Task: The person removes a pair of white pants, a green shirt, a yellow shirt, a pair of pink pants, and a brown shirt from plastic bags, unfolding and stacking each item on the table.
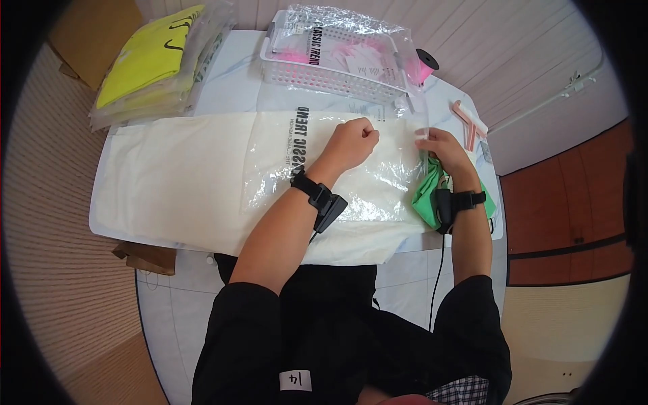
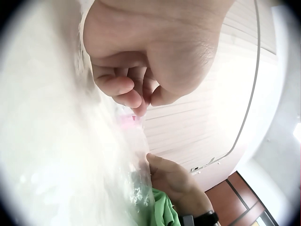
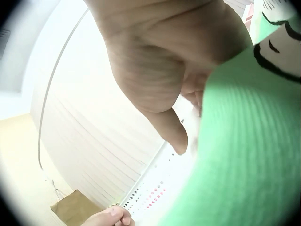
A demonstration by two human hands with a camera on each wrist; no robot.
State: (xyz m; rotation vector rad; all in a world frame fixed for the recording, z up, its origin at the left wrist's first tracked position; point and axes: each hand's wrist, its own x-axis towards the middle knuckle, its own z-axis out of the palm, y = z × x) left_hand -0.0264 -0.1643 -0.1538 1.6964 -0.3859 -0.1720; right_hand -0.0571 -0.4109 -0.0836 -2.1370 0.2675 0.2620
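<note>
A clear plastic bag point(image 1: 270, 155) with black lettering lies flat over a wide cream cloth point(image 1: 175, 175). Above the middle of the bag is my left hand point(image 1: 351, 145), its fingers curled. In the left wrist view the left thumb and fingertips come together close over the film; I cannot tell whether they pinch it. My right hand point(image 1: 445, 148) pinches the bag's right edge between thumb and fingers. Beneath the right wrist sits a green ribbed cloth point(image 3: 240, 136) with a black-outlined print, which hides part of the right fingers in that view.
At the back stands a white perforated basket point(image 1: 337, 79) holding plastic packs and pink stuff. Bagged clothes, a yellow one point(image 1: 148, 57) on top, are stacked back left. A pink spool point(image 1: 426, 66) and a pink-and-white item point(image 1: 469, 125) lie toward the right edge.
</note>
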